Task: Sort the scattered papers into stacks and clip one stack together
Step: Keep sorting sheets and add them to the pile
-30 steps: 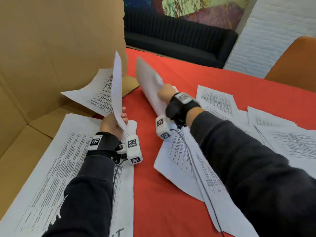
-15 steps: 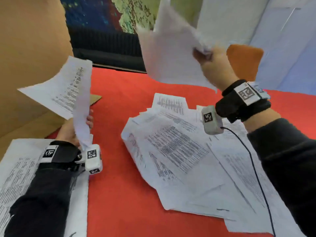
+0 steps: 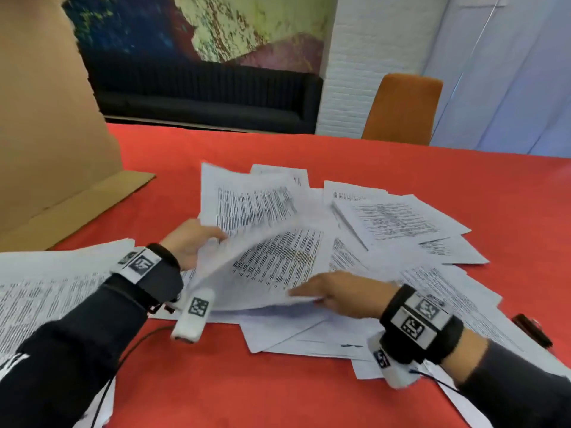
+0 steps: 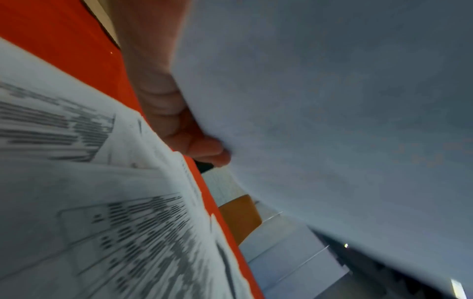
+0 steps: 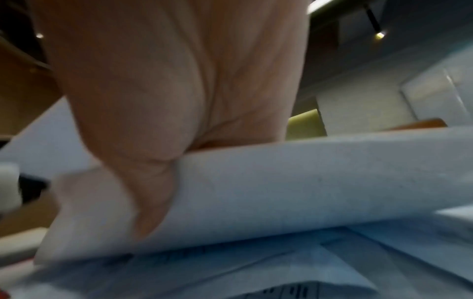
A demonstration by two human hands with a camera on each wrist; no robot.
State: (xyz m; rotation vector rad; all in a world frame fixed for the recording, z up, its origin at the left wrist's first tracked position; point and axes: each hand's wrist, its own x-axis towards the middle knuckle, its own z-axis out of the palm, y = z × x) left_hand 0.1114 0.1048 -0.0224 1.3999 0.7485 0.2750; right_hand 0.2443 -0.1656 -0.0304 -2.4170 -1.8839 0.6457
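Printed white sheets (image 3: 398, 223) lie scattered on the red table (image 3: 401, 162). A curved bundle of sheets (image 3: 272, 267) is held just above that pile by both hands. My left hand (image 3: 191, 242) grips its left edge, fingers curled over the top. In the left wrist view the left hand (image 4: 176, 121) sits against the bundle's blank underside (image 4: 332, 121). My right hand (image 3: 336, 293) pinches the near right edge; in the right wrist view its thumb (image 5: 148, 192) lies against the paper (image 5: 281, 182). A sorted stack (image 3: 52, 291) rests at the left. A black clip (image 3: 531, 330) lies at the far right.
A tall cardboard panel (image 3: 46, 118) stands along the table's left side, its flap (image 3: 80, 205) lying on the cloth. An orange chair (image 3: 401, 109) is at the far edge, a dark sofa (image 3: 204, 97) beyond. Red cloth (image 3: 247, 390) shows in front of me.
Half a second ago each hand held its own sheets raised in the air, apart. Now both hands have come down and together, holding one bundle over the scattered pile.
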